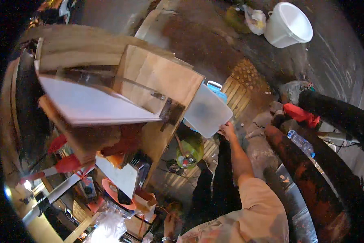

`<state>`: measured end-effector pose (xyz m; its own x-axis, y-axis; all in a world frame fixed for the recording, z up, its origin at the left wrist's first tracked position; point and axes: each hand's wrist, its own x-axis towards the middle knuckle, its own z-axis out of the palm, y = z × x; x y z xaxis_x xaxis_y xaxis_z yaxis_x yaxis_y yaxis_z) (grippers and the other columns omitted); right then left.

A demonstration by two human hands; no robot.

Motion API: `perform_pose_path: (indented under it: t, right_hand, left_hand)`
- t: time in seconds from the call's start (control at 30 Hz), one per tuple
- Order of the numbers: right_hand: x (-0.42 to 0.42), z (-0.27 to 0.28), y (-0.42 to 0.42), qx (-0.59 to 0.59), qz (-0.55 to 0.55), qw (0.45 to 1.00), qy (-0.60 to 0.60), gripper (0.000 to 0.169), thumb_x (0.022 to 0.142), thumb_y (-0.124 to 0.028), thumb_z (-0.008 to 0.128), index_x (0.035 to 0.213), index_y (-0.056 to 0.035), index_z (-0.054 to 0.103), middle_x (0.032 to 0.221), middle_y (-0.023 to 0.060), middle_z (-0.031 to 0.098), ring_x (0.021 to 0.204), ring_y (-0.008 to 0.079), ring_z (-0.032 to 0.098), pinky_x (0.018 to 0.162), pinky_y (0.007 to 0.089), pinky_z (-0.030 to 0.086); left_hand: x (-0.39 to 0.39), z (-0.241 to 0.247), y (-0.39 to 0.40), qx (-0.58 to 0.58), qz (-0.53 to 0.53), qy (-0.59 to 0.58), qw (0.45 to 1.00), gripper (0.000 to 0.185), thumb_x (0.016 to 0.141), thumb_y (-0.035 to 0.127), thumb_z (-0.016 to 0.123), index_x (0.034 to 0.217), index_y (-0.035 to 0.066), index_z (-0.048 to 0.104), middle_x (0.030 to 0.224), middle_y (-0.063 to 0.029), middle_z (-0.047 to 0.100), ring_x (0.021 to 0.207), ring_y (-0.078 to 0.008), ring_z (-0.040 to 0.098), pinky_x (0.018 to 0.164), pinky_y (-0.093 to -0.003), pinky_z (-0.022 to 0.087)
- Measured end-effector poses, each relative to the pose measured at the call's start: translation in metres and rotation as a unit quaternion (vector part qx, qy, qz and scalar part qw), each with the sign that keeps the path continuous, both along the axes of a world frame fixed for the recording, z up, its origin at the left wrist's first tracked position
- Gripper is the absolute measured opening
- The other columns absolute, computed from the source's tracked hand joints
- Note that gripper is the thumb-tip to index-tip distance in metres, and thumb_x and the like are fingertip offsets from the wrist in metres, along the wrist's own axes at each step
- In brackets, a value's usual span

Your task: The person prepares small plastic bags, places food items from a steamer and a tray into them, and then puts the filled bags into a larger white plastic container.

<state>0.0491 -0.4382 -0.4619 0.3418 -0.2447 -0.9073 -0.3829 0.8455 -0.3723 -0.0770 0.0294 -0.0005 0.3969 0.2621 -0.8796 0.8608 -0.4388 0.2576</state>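
My right hand (227, 130) grips the near corner of a translucent plastic storage box (207, 111) with blue parts along its edges. This box lies against the end of a wooden cart (160, 79), and a blue and white latch (214, 85) shows on its far side. Low in the picture, my left hand (170, 219) is in shadow beside a small open cardboard box (145, 202), with a band at its wrist. Its fingers are too dark to make out. Below the storage box sits a yellow-green bag (189, 153) with small items in it.
A white board (97, 101) lies tilted on the cart. An orange-rimmed round object (118, 194) and a bright lamp (109, 227) are at lower left. Thick rusty pipes (300, 170), a plastic bottle (300, 142) and a red bag (300, 114) lie right. A white bucket (279, 30) stands far off.
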Motion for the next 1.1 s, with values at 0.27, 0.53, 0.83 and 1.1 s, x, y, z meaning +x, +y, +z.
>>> perform_pose_path:
  t: [0.27,0.53,0.83,1.1]
  right_hand:
    - [-0.016,0.023,-0.020,-0.104,0.045,0.993,-0.022,0.018,0.086,-0.002,0.057,0.103,-0.0075,0.058,0.079,0.0053,0.058,0.063,0.0175,0.059,0.059,0.0417,0.062]
    - [-0.127,0.129,0.001,-0.118,0.014,0.989,-0.092,0.018,0.092,-0.005,0.061,0.107,-0.0106,0.054,0.078,0.0055,0.057,0.054,0.0182,0.053,0.060,0.0421,0.063]
    - [-0.252,0.332,0.076,-0.170,-0.113,0.976,-0.081,0.023,0.092,-0.016,0.058,0.112,-0.0028,0.058,0.101,0.0113,0.065,0.090,0.0294,0.067,0.081,0.0503,0.062]
    - [-0.333,0.444,0.145,-0.097,-0.236,0.955,-0.148,0.023,0.083,-0.010,0.066,0.102,0.0012,0.062,0.095,0.0131,0.069,0.094,0.0350,0.070,0.096,0.0566,0.059]
  left_hand:
    - [0.055,-0.006,0.024,0.044,-0.006,-0.295,0.954,0.034,0.103,0.019,0.059,0.132,0.003,0.053,0.102,-0.0076,0.065,0.079,-0.0168,0.065,0.070,-0.0309,0.057]
    - [0.116,0.054,-0.015,0.105,-0.107,-0.471,0.869,0.040,0.103,0.013,0.056,0.139,0.003,0.042,0.102,-0.0099,0.064,0.075,-0.0147,0.063,0.067,-0.0289,0.056]
    - [0.116,0.086,0.052,0.099,-0.099,-0.550,0.823,0.048,0.094,0.023,0.066,0.133,0.002,0.050,0.106,-0.0187,0.061,0.087,-0.0262,0.062,0.074,-0.0426,0.050]
    - [0.142,0.113,0.157,0.195,-0.089,-0.628,0.748,0.069,0.088,0.034,0.070,0.143,0.001,0.044,0.132,-0.0314,0.049,0.122,-0.0490,0.047,0.106,-0.0552,0.040]
